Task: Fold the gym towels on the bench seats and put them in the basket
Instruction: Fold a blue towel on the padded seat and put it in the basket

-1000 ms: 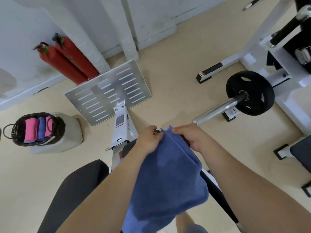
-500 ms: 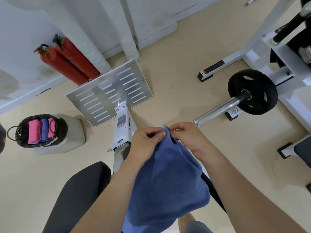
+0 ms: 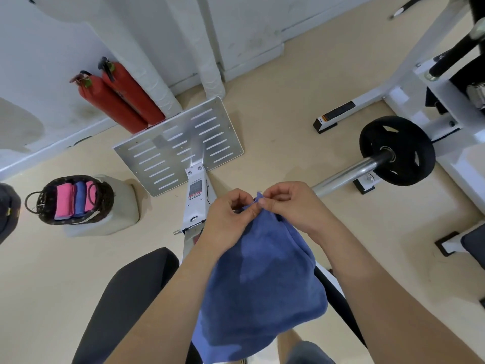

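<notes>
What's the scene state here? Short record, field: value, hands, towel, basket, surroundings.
left hand: pinching the top edge of the blue towel
right hand: pinching the same edge, fingertips meeting the left
towel state: held up, hanging in folds, not yet a neat fold
basket: dark wicker, on a pale block at left, on the floor
basket contents: two pink towels and one blue, folded
bench seat: black pad below the forearms
nearby: slotted metal plate, two red extinguishers, weight plate on a bar

a gym: weight plate (image 3: pixel 397 150) on a barbell (image 3: pixel 349 172), bench seat (image 3: pixel 126 306).
</notes>
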The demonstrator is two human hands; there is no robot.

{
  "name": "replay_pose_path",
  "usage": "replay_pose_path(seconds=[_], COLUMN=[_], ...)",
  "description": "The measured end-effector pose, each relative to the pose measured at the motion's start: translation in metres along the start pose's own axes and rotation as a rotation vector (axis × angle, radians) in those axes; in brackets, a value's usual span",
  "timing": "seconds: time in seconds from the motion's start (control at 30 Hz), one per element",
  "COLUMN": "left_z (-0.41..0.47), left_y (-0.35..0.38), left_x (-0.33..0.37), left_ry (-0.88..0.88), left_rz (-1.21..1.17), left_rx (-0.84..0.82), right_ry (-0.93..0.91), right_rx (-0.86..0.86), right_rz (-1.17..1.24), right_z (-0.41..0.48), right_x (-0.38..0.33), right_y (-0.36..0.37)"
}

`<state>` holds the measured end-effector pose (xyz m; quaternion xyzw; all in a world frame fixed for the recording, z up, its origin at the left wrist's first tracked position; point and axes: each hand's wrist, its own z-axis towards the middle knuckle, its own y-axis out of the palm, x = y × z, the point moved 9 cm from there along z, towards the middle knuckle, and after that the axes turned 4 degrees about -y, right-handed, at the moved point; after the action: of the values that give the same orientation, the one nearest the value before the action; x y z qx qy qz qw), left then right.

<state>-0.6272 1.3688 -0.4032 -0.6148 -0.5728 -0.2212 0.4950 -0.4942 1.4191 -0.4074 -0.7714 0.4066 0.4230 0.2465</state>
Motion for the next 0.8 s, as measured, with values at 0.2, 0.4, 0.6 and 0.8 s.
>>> replay_pose_path(seconds=[0.2, 0.4, 0.6, 0.8], left_z=[-0.035, -0.098, -0.162, -0.225], left_y=[-0.041, -0.126, -0.206, -0.285], left_x=[-0.029, -0.045, -0.030, 0.014], left_ry=[-0.122, -0.211, -0.170, 0.049], left_rz=[0.319, 0.590, 0.671, 0.565], left_rx=[-0.154, -0.096, 0.000, 0.327], right_ry=[-0.146, -0.250, -0.346, -0.488], right_rx=[0.062, 0.205, 0.246, 0.195], right_rz=[-0.086, -0.217, -0.111, -0.021], right_z=[-0.010, -0.024, -0.056, -0.109], right_x=[-0.046, -0.089, -0.139, -0.195], right_y=[-0.009, -0.019, 0.006, 0.050])
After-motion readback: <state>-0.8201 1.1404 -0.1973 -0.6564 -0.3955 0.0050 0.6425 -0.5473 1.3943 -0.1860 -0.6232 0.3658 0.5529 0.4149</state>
